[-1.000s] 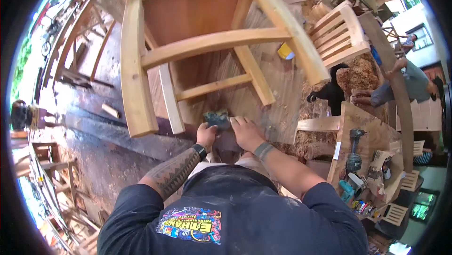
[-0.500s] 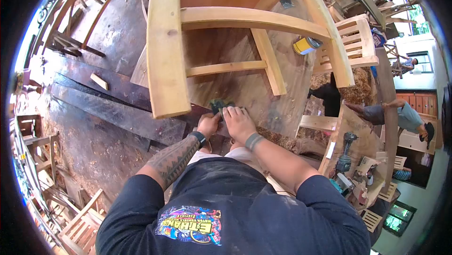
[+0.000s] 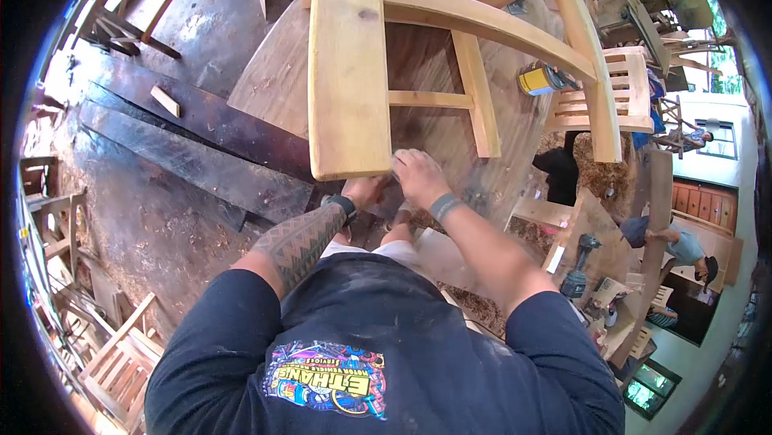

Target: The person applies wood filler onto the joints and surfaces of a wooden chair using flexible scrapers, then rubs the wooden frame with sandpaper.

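Observation:
A pale wooden chair frame (image 3: 350, 73) lies tipped on the work table, its broad post pointing toward me. Just under the end of that post is my left hand (image 3: 366, 190), its fingers mostly hidden. My right hand (image 3: 420, 178) is beside the post's lower right corner, fingers curled in; what they hold, if anything, is hidden. A curved rail (image 3: 482, 21) joins the broad post to a second post (image 3: 591, 73) on the right.
The wooden tabletop (image 3: 273, 73) extends under the chair. A yellow-labelled can (image 3: 537, 80) stands behind the right post. Dark boards (image 3: 193, 170) lie at left. A cordless drill (image 3: 581, 266) rests at right near a slatted chair (image 3: 603, 97) and a black animal (image 3: 559, 170). Another person (image 3: 679, 246) bends over at far right.
The chair appears further right and closer to my hands. A dark crumpled thing showed at my fingers earlier and is now out of sight. My right hand has moved up beside the post.

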The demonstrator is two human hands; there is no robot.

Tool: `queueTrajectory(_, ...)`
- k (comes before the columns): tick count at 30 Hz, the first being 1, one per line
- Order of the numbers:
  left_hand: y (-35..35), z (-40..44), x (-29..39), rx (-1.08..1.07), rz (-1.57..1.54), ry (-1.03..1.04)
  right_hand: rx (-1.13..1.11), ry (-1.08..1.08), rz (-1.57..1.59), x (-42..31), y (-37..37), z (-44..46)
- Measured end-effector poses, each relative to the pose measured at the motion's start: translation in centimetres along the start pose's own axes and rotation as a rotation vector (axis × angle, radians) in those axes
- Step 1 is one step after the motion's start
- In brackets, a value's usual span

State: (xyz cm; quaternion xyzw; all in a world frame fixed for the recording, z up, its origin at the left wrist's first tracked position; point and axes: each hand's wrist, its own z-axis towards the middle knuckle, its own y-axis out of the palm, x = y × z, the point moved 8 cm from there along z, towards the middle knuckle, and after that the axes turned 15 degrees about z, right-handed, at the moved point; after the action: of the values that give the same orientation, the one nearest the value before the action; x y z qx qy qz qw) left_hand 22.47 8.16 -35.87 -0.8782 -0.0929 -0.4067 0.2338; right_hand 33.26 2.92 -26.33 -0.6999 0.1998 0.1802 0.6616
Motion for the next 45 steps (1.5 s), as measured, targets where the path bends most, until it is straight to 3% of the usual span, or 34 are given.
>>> queueTrajectory(3,-0.5,-0.6,1.0,-0.007,-0.071,0.01,0.058,0.029,0.051,0.4,0.2,0.2)
queueTrajectory(6,0.4,0.2,-0.1,-0.01,-0.048,0.038,-0.046,0.026,0.052,1.0,0.8,-0.8)
queueTrajectory(9,0.9,0.3,-0.5,-0.06,-0.049,-0.027,-0.124,0.283,0.08,-1.2,-2.4,1.2)
queueTrajectory(12,0.4,0.3,0.4,0.244,0.179,0.443,0.115,0.148,0.057,-1.1,-1.8,1.2)
queueTrajectory(14,1.0,0.2,-0.3,0.459,0.302,0.648,-0.012,0.088,0.007,0.6,0.0,-0.2)
queueTrajectory(16,0.4,0.8,-0.3,0.357,0.199,0.488,-0.045,0.11,0.008,1.2,-0.2,-0.3)
queueTrajectory(18,0.2,-0.7,0.6,-0.066,-0.11,-0.002,0.007,0.217,0.066,0.4,-2.2,0.5)
queueTrajectory(21,0.6,-0.2,-0.1,-0.04,-0.135,-0.01,0.009,0.239,-0.018,-0.2,-2.6,1.9)
queueTrajectory(24,-0.4,-0.3,0.9,0.03,0.095,0.087,-0.143,0.236,0.051,0.6,-1.9,0.5)
queueTrajectory(27,0.5,-0.5,1.0,-0.005,-0.299,0.052,-0.08,0.212,0.014,-0.5,-3.0,0.7)
queueTrajectory(29,1.2,-0.4,0.5,-0.041,-0.354,0.007,-0.002,0.171,0.031,-0.7,-2.8,1.1)
queueTrajectory(31,0.4,-0.4,0.7,-0.089,-0.173,-0.045,0.023,0.157,0.038,-0.5,-2.3,0.9)
queueTrajectory(36,2.7,0.9,-1.4,-0.019,-0.288,0.004,0.053,0.162,-0.007,-0.7,-2.5,1.4)
queueTrajectory(38,2.5,1.9,-3.0,-0.107,0.055,-0.111,0.026,0.179,0.008,-0.7,-2.3,1.9)
queueTrajectory(40,2.9,3.0,-3.9,-0.01,0.069,0.045,-0.037,0.21,0.026,0.4,-0.7,1.4)
queueTrajectory(44,6.8,6.1,-8.3,0.196,0.094,0.348,0.092,0.156,-0.07,-1.5,-0.9,0.8)
queueTrajectory(45,6.8,5.7,-7.9,0.196,0.111,0.345,0.115,0.152,-0.13,-2.0,-1.5,1.7)
